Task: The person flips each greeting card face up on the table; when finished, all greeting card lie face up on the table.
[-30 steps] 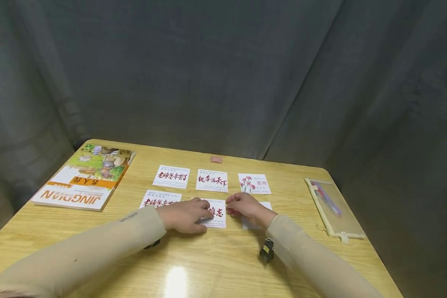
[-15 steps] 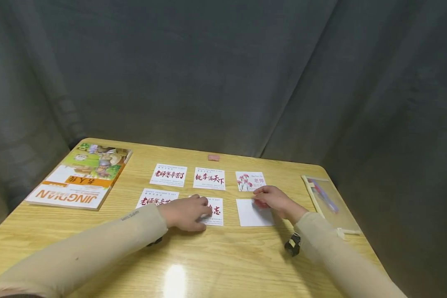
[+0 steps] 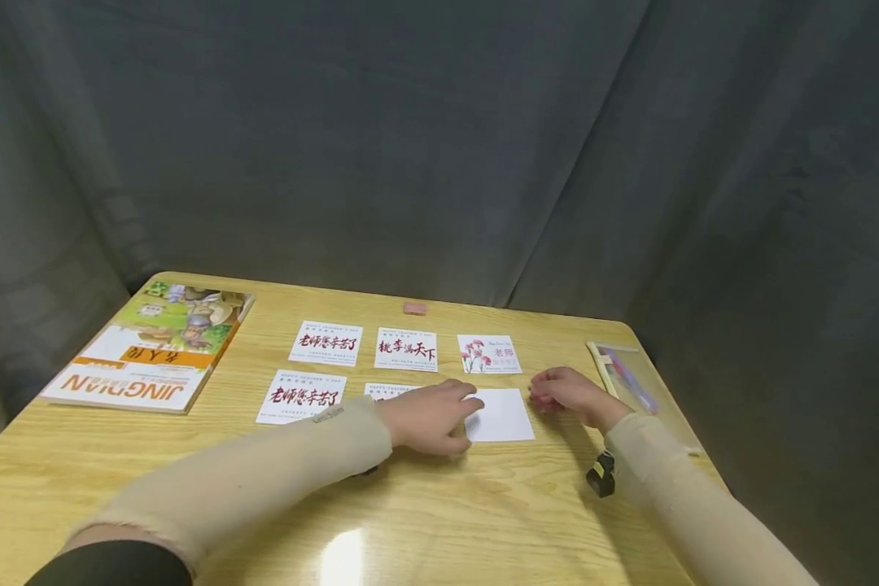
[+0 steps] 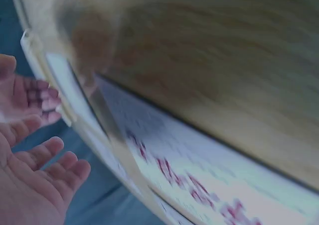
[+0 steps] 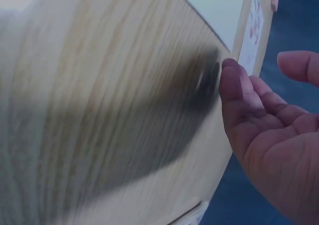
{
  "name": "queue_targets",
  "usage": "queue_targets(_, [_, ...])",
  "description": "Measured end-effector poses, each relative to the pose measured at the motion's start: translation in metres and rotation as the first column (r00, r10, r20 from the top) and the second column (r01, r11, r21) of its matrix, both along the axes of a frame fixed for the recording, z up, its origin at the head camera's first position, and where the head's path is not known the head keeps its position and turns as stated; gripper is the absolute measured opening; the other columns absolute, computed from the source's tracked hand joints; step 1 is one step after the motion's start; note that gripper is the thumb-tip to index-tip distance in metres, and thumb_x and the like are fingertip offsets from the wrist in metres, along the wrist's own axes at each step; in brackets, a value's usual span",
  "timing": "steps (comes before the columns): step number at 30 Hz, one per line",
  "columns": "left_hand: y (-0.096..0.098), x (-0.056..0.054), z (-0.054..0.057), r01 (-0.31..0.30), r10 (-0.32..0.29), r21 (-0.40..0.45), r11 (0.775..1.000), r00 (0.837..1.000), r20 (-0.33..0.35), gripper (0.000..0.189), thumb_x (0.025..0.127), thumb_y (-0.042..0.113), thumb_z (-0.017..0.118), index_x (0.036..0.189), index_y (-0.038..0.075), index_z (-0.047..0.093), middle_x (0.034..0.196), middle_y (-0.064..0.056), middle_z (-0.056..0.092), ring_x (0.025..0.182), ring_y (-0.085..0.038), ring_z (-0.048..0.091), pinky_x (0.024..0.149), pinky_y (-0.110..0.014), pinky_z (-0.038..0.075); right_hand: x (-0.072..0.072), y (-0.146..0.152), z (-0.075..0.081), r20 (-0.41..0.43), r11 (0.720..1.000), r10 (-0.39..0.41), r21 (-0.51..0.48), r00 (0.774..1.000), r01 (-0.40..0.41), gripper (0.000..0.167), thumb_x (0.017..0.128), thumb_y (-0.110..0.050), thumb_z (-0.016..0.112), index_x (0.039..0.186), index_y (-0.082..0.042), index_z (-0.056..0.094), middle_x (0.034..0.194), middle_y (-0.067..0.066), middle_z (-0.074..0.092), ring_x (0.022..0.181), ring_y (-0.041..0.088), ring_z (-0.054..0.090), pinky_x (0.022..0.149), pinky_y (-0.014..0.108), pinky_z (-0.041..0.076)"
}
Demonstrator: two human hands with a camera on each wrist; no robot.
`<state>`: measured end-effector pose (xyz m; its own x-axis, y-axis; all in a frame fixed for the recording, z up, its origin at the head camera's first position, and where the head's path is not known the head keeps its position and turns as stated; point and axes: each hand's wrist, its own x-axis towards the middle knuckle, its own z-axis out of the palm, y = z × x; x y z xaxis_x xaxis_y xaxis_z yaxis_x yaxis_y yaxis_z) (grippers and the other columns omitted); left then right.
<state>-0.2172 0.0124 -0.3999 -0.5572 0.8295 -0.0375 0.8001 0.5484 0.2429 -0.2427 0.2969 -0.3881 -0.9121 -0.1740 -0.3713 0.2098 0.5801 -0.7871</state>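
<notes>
In the head view my left hand [image 3: 428,415] spans from the lower middle card [image 3: 382,392], partly hidden beneath it, to the left edge of a blank white card [image 3: 501,417]. Its fingers look loosely bent in the left wrist view, with no object between them. Just right of the blank card, my right hand [image 3: 573,397] has slightly bent fingers and holds nothing; the right wrist view shows its thumb apart from the fingers. Behind lie a flower card [image 3: 489,355] and two cards with red writing, one of them the middle card [image 3: 406,350].
Another red-lettered card [image 3: 302,397] lies at the lower left of the two rows. A thick book [image 3: 154,346] occupies the table's left side. At the right edge is a mesh pouch [image 3: 655,387] with pens inside. A small pink block [image 3: 414,308] sits near the back edge.
My right hand has moved right, from the lower middle card, across the blank card to its right side. My left hand has shifted right to the blank card's left edge, uncovering the lower left card.
</notes>
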Motion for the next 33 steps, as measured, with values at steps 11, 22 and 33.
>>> queue_targets(11, [0.035, 0.002, -0.013, 0.007, -0.015, -0.146, 0.989, 0.998, -0.059, 0.044, 0.093, 0.043, 0.069, 0.127, 0.014, 0.063, 0.120, -0.004, 0.059, 0.109, -0.017, 0.054, 0.091, -0.030, 0.052, 0.005, -0.012, -0.002, 0.024, 1.000, -0.004, 0.023, 1.000, 0.003, 0.027, 0.105, -0.003, 0.049, 0.118, 0.020, 0.056, 0.097, 0.015, 0.068, 0.087, 0.016, 0.066, 0.084, 0.035, 0.060])
queue_targets(22, [0.038, 0.002, -0.013, -0.021, 0.017, -0.105, 0.994, 0.999, -0.039, 0.035, 0.090, 0.036, 0.072, 0.115, 0.013, 0.065, 0.104, 0.000, 0.057, 0.097, -0.016, 0.054, 0.084, -0.029, 0.052, 0.001, -0.025, 0.004, 0.041, 0.994, -0.108, -0.028, 0.993, 0.109, 0.022, 0.102, -0.003, 0.056, 0.117, 0.013, 0.057, 0.090, 0.007, 0.061, 0.076, 0.012, 0.058, 0.070, 0.023, 0.055])
queue_targets(33, [0.040, 0.000, -0.015, -0.045, 0.042, -0.074, 0.996, 0.999, -0.032, 0.038, 0.092, 0.030, 0.073, 0.123, 0.009, 0.065, 0.111, -0.001, 0.061, 0.101, -0.014, 0.058, 0.092, -0.028, 0.052, 0.006, -0.011, -0.002, 0.074, 0.992, -0.052, -0.111, 0.996, 0.060, 0.014, 0.103, 0.000, 0.053, 0.112, 0.011, 0.056, 0.083, 0.004, 0.059, 0.070, 0.009, 0.056, 0.063, 0.019, 0.051])
